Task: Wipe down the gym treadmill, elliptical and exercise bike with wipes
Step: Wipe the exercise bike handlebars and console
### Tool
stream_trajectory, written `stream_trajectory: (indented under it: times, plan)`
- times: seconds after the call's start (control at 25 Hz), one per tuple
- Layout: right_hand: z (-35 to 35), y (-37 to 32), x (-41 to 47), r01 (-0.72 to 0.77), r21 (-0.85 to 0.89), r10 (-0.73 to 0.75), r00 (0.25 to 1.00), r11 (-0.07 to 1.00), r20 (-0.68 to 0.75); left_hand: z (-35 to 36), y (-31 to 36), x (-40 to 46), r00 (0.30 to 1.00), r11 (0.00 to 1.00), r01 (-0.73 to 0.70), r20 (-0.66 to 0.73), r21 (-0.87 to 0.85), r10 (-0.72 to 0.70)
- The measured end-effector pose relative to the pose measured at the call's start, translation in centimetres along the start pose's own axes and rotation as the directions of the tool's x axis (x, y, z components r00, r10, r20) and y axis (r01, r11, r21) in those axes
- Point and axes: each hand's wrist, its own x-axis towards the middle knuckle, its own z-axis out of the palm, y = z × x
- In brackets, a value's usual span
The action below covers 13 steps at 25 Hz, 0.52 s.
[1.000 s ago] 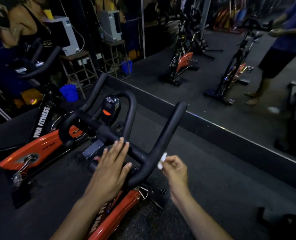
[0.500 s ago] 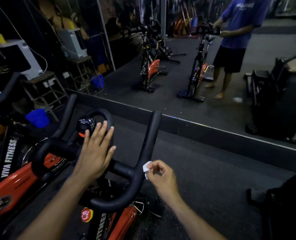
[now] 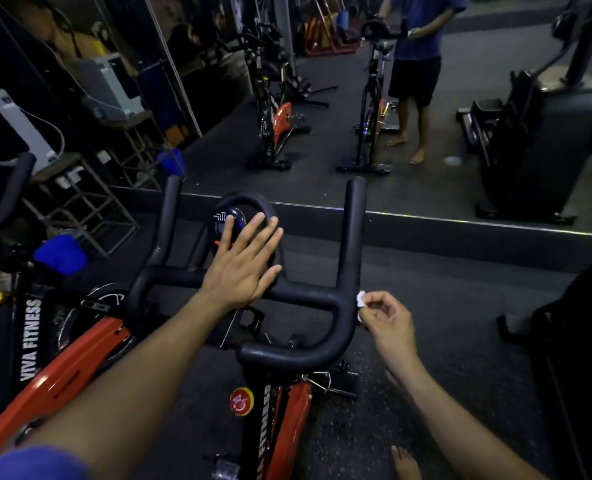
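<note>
A red and black exercise bike (image 3: 287, 420) stands right in front of me, its black handlebar (image 3: 308, 296) spreading across the middle of the view. My left hand (image 3: 242, 265) hovers flat with straight fingers over the crossbar and the small round console (image 3: 227, 220). Whether it touches them I cannot tell. My right hand (image 3: 388, 318) pinches a small crumpled white wipe (image 3: 361, 298) against the outer right bend of the handlebar.
A second red bike (image 3: 45, 348) stands close on my left. A wall mirror (image 3: 322, 116) ahead reflects bikes and a person in blue. A dark machine (image 3: 581, 341) sits at the right. A blue bucket (image 3: 62, 254) and metal stools (image 3: 80, 195) are at left.
The view has swung so the handlebar is centred. My left hand slid forward from the crossbar toward the console. My right hand stays at the right bend with the wipe.
</note>
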Motion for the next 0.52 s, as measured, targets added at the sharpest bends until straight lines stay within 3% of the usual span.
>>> stream_trajectory:
  times: [0.2, 0.4, 0.52]
  plan:
    - [1.3, 2.1, -0.2, -0.266, 0.375, 0.253, 0.964, 0.888, 0.085, 0.7, -0.3, -0.2, 0.994, 0.999, -0.036, -0.1, -0.03, 0.032]
    - [4.0, 3.0, 0.2, -0.278, 0.595, 0.276, 0.956, 0.754, 0.098, 1.0, -0.4, -0.5, 0.991, 0.997, -0.055, -0.126, -0.049, 0.048]
    - [2.8, 3.7, -1.9, -0.267, 0.638, 0.262, 0.959, 0.722, 0.105, 1.1, -0.5, -0.4, 0.992, 0.998, -0.039, -0.123, -0.044, 0.034]
